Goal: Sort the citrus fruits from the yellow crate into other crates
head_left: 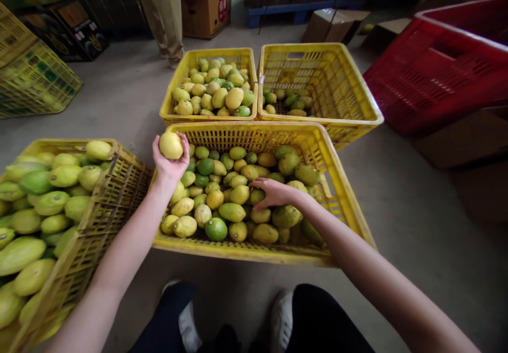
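Observation:
My left hand is raised over the left rim of the large yellow crate, its fingers curled around a round yellow lemon. Inside that crate, my right hand reaches down among loose lemons, thumb and fingers closed on either side of a greenish-yellow lemon. Lemons around it range from yellow to green, such as a green lemon near the front wall and a long yellow-green lemon beside it.
Behind stand a yellow crate heaped with lemons and another with several at its bottom. A full yellow crate is at left, a red crate at right. A person's trouser leg and cardboard box are farther back.

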A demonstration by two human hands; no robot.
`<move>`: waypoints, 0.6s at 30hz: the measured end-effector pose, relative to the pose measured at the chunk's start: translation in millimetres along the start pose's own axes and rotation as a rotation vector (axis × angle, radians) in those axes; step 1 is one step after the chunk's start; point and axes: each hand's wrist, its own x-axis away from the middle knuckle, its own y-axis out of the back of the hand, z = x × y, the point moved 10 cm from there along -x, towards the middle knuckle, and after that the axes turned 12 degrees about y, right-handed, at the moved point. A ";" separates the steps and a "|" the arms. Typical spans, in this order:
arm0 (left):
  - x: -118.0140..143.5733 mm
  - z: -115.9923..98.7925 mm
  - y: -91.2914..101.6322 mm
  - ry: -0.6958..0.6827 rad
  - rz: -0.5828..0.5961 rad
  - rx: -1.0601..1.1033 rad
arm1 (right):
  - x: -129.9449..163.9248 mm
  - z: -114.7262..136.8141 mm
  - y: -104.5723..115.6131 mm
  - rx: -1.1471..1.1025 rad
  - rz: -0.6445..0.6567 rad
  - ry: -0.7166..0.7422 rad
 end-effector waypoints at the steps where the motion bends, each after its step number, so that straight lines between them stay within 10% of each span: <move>1: -3.8 -0.3 10.5 -0.005 -0.038 0.060 | 0.1 -2.2 -2.5 0.021 0.035 0.001; 18: -11.0 42.4 36.2 0.156 -0.177 -0.028 | 0.5 0.7 -10.4 0.169 0.146 -0.013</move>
